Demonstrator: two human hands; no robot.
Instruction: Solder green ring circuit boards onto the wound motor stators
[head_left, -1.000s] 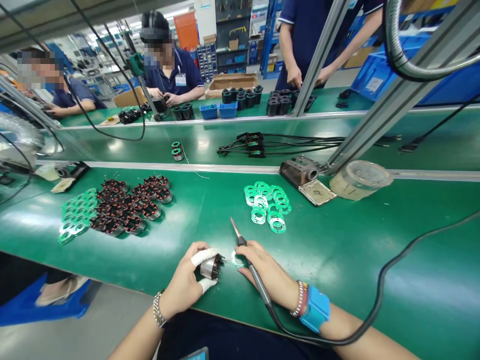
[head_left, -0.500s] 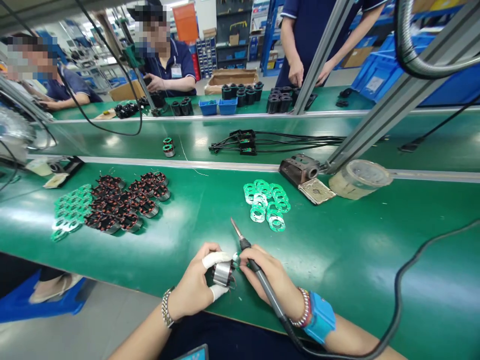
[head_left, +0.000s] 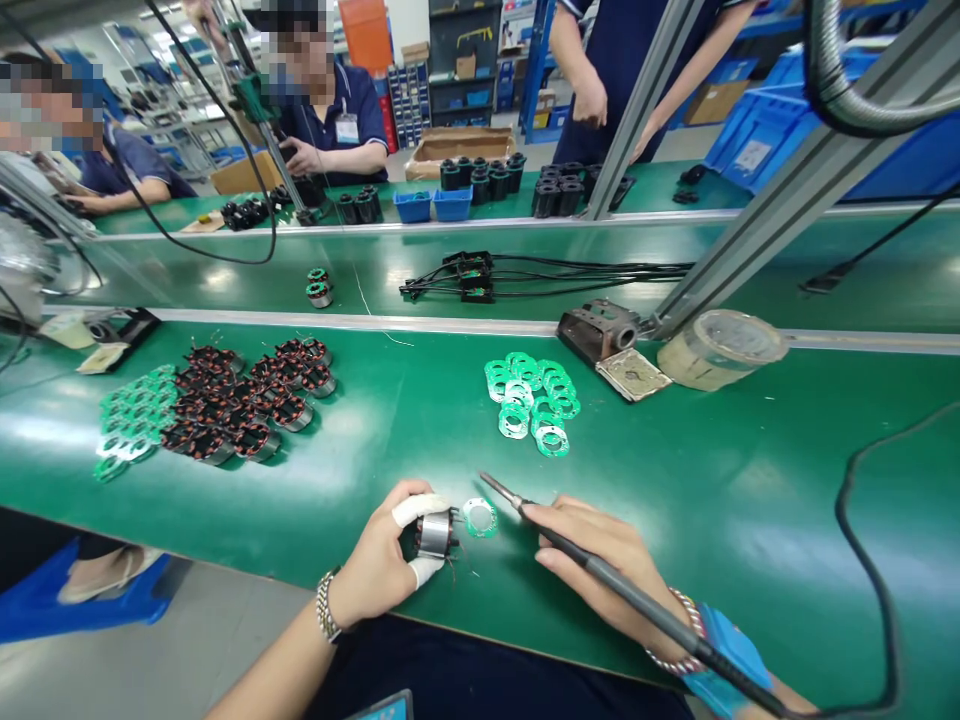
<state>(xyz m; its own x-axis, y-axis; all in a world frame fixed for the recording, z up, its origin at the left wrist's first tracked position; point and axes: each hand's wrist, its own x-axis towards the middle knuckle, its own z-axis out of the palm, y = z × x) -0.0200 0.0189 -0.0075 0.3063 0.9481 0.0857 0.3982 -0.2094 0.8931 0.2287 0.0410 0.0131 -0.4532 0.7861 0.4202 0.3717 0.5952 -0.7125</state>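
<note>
My left hand, with white covers on its thumb and a finger, is closed around a motor stator near the table's front edge. Thin wire ends stick out from the stator's right side. Just right of it a ring-shaped green circuit board lies flat on the table, apart from both hands. My right hand grips a soldering iron, its bare tip pointing up and left above the table, beyond the ring board. Farther back lies a loose group of similar ring boards.
A cluster of wound stators and more green boards lie at left. A metal soldering stand, a sponge pad and a round tub stand at back right. The iron's cord runs along the right. Co-workers work across the bench.
My right hand has let go of the ring board, which now lies on the table. It has moved right with the soldering iron, now tilted flatter. My left hand has shifted slightly left with the stator.
</note>
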